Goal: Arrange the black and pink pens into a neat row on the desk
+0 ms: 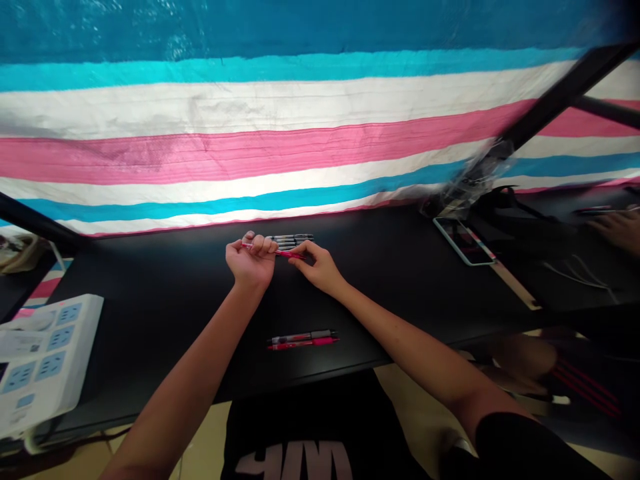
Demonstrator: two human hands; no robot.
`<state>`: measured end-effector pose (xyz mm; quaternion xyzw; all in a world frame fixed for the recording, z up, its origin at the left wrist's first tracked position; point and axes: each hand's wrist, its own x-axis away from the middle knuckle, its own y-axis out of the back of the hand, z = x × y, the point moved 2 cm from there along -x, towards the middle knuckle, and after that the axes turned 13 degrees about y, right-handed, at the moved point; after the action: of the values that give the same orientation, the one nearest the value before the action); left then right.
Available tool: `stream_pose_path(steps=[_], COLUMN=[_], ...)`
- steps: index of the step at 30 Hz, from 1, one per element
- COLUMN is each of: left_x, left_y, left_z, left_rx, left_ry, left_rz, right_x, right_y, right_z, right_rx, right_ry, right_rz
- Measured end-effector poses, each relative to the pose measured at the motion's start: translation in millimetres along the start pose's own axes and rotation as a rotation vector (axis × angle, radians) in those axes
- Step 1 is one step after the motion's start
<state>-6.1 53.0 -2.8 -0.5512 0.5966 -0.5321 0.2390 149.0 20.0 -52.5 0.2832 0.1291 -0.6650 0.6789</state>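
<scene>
Striped sheet (280,157) is super bright, whites nearly blown out low down, with shiny glare specks up top. Desk (400,280) is pretty dim. Wide-angle stretch warps the power strip (86,340), the far-right hand (620,230) is blurry, and print on the two pens (305,343) is mushy.

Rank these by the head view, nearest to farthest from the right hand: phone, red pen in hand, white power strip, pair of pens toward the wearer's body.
From the right hand:
1. Red pen: at its fingertips.
2. Pair of pens: on the body side.
3. Phone: off right.
4. White power strip: far left.
</scene>
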Motion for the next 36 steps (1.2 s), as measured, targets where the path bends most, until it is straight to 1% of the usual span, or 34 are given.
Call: stream_pose_path(steps=[15,24,31,36], left_x=[-0.6,2.7,2.6,3.2], left_y=[0.7,-0.7,-1.7,-2.4], left_z=[0.8,1.5,1.2,1.7], left_rx=[-0.003,0.007,0.004,0.002], left_ry=[-0.007,-0.012,-0.008,-0.005], left_rz=[-0.007,-0.036,-0.02,-0.014], right_x=[-1.4,-1.7,-1.9,-2.2], right_y=[0.9,2.8,3.0,3.5], right_z=[1.9,5.3,3.8,4.2], right_rx=[-0.013,0.023,0.016,0.005], right_ry=[-0.012,0.097,0.054,0.059], right_rz=[-0.001,-0.05,-0.04,-0.047])
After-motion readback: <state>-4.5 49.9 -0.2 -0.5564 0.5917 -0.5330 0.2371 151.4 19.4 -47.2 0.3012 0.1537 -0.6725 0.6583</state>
